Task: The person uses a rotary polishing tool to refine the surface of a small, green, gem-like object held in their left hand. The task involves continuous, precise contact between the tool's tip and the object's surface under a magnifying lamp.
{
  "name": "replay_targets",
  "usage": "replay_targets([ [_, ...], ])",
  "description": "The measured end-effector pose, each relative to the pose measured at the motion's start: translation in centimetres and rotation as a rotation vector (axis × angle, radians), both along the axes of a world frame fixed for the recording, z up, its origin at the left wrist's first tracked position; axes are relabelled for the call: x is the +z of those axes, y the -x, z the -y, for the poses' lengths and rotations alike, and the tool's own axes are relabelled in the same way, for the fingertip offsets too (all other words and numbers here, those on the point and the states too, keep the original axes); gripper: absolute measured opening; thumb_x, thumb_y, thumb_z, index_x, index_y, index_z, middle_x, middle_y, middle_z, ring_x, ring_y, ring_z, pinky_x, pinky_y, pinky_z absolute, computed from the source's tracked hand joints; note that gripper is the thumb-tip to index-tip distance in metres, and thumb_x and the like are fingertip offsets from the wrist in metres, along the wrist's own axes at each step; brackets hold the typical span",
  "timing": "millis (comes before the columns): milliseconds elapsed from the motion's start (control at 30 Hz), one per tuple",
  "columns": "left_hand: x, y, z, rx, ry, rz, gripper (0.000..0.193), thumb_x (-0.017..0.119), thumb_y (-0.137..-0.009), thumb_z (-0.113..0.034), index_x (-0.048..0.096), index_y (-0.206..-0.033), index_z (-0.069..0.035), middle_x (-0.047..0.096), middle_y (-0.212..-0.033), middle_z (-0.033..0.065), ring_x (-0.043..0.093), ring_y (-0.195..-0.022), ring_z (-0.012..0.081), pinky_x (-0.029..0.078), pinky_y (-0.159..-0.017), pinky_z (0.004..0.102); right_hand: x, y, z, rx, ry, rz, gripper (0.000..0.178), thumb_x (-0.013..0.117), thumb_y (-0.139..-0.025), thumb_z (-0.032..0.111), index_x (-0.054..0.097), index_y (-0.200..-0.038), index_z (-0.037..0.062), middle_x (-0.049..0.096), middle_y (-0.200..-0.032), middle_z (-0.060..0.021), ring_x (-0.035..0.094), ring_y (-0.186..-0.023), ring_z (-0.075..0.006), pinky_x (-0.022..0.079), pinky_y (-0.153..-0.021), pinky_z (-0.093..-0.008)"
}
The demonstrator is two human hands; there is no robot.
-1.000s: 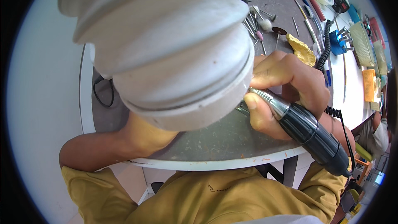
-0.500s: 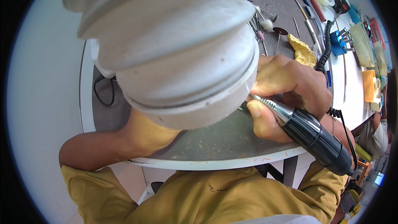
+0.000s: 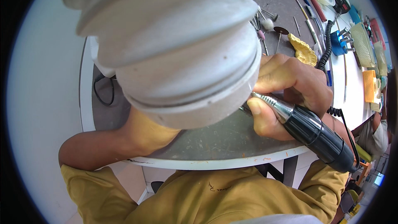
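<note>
Hose (image 3: 166, 49) above a handpiece (image 3: 306, 126) in the right hand (image 3: 296, 83)

Nearest the viewer, the broad white hose, deeply ribbed, ends in a smooth collar (image 3: 199, 116) that covers most of the left hand (image 3: 155, 130); whether that hand grasps anything cannot be told. Just beside the collar, the right hand grips the handpiece, thumb against its shiny, tapered metal nose (image 3: 282, 107), which bears fine grooves. The fluted black barrel (image 3: 317, 135), ringed near its middle, slants toward the lower right; the front tip is hidden. Farther off, on the grey bench (image 3: 207, 145), lie a yellow, horseshoe-shaped cast (image 3: 302, 51), a brown mounted disc (image 3: 281, 30) and a pink-tipped bit (image 3: 260, 34). Beyond stands a blue bit holder (image 3: 338, 45).
</note>
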State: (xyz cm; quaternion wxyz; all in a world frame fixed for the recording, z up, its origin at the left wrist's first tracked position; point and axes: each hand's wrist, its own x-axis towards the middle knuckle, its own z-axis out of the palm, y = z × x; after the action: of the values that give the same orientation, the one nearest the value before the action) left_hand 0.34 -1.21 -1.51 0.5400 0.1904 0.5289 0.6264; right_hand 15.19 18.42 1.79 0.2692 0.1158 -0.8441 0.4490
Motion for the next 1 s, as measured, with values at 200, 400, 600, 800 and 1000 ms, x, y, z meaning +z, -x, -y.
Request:
replay_targets([
  [200,-0.04,0.07,-0.05,-0.005,0.001,-0.005,0.028,0.059,-0.094,0.004,0.052,-0.12,-0.003,0.054,-0.121,0.0137,0.064,-0.105,0.0195,0.053,-0.096,0.0324,-0.13,-0.2,-0.02,-0.005,0.042,0.007,0.022,0.071,-0.078,-0.005,0.061,-0.097,-0.0062,0.066,-0.085,-0.0151,0.065,-0.075,-0.0207,0.051,-0.072,-0.0317],
  [400,0.1,0.02,-0.05,0.003,0.005,-0.01,0.028,0.059,-0.095,0.003,0.052,-0.121,-0.003,0.055,-0.121,0.0137,0.064,-0.105,0.0194,0.053,-0.096,0.0323,-0.41,-0.02,0.06,0.015,0.038,-0.017,0.022,0.07,-0.079,-0.006,0.061,-0.099,-0.0065,0.065,-0.085,-0.0154,0.066,-0.077,-0.0217,0.051,-0.072,-0.0313],
  [600,0.06,0.11,-0.05,0.006,0.008,-0.016,0.028,0.059,-0.095,0.003,0.052,-0.121,-0.003,0.055,-0.121,0.0137,0.065,-0.105,0.0194,0.053,-0.096,0.0322,-0.23,-0.17,-0.11,0.015,0.039,0.009,0.022,0.07,-0.079,-0.006,0.061,-0.099,-0.0064,0.066,-0.086,-0.0161,0.066,-0.076,-0.0216,0.051,-0.07,-0.0305],
  [800,0.11,0.24,0.07,0.01,0.015,-0.021,0.028,0.059,-0.095,0.002,0.052,-0.121,-0.002,0.056,-0.121,0.0136,0.065,-0.105,0.0193,0.053,-0.096,0.032,-0.32,0.09,-0.26,0.0,-0.017,-0.025,0.023,0.069,-0.079,-0.004,0.061,-0.101,-0.0062,0.066,-0.085,-0.0166,0.066,-0.075,-0.0207,0.051,-0.068,-0.0293],
  [1000,0.21,0.36,0.17,0.019,0.018,-0.02,0.028,0.059,-0.095,0.002,0.052,-0.122,-0.002,0.056,-0.121,0.0136,0.065,-0.105,0.0192,0.053,-0.096,0.0319,-0.02,-0.17,-0.37,-0.043,-0.021,-0.023,0.024,0.07,-0.08,-0.002,0.059,-0.101,-0.0051,0.066,-0.084,-0.016,0.065,-0.074,-0.019,0.051,-0.067,-0.0288],
])
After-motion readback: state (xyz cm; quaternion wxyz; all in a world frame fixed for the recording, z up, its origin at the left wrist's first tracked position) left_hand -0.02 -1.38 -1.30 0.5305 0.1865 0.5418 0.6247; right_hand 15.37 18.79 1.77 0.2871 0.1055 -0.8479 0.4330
